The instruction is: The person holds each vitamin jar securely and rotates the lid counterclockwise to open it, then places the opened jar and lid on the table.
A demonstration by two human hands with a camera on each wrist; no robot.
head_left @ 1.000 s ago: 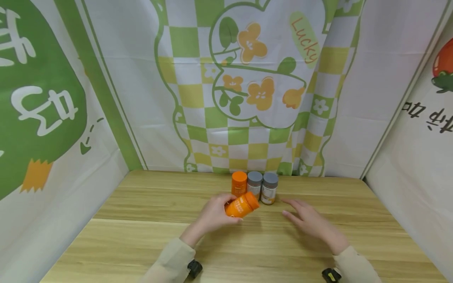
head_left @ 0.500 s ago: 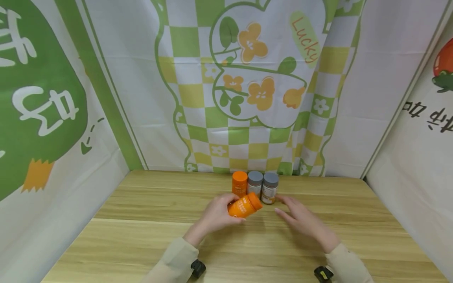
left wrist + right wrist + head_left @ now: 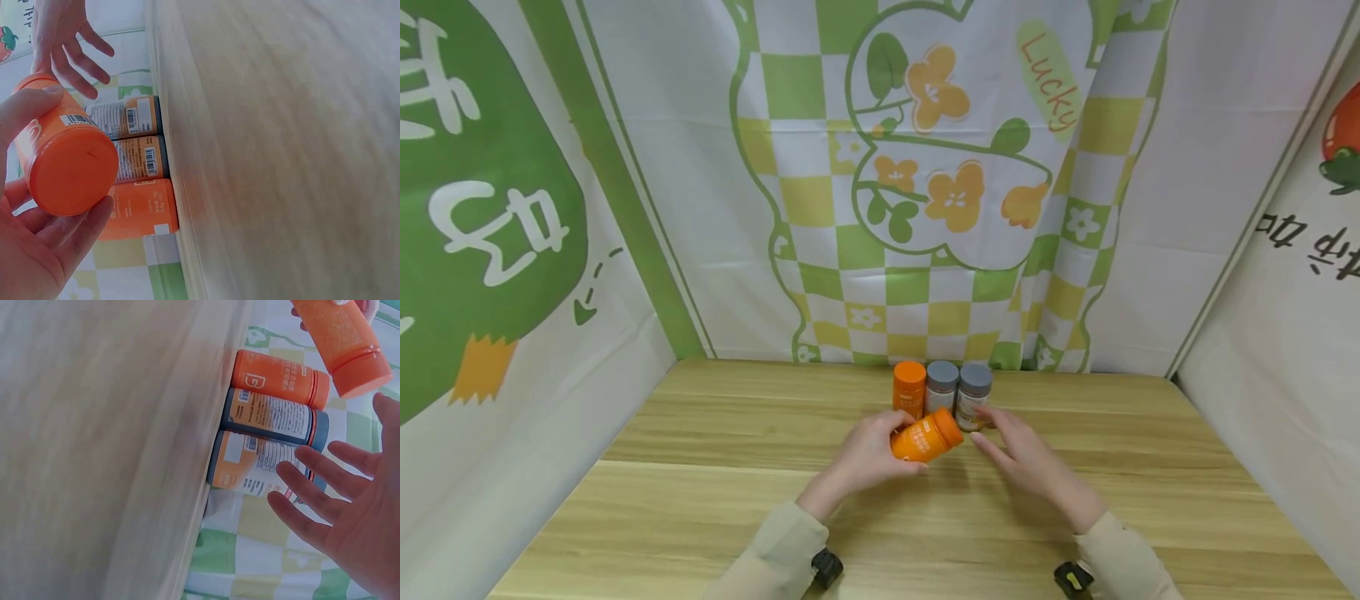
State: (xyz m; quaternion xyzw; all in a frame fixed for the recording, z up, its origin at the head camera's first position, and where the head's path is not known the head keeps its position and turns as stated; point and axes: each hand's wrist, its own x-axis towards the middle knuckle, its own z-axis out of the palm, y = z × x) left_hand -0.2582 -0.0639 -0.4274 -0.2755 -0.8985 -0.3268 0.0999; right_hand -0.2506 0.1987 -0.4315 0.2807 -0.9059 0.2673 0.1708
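My left hand [image 3: 868, 457] grips an orange bottle [image 3: 927, 436] round its body, tilted with its lid toward the right. In the left wrist view that bottle's round base [image 3: 74, 172] faces the camera. My right hand [image 3: 1028, 457] has its fingers spread, close in front of the right-hand grey-lidded bottle [image 3: 975, 382], and overlaps it in the head view. Beside it stands another grey-lidded bottle [image 3: 942, 377], then a second orange bottle [image 3: 909, 385], all three upright in a row. The right wrist view shows the right fingers [image 3: 312, 494] apart, holding nothing.
The wooden table [image 3: 700, 483] runs up to a checked, flowered cloth [image 3: 910, 283] hanging behind the bottles. Printed white cloth walls [image 3: 1285, 350] stand at both sides. Dark wrist cameras [image 3: 827, 567] sit below each sleeve.
My right hand has moved left, up to the right-hand grey-lidded bottle. My left hand has shifted slightly right with the orange bottle. The row of three stays put.
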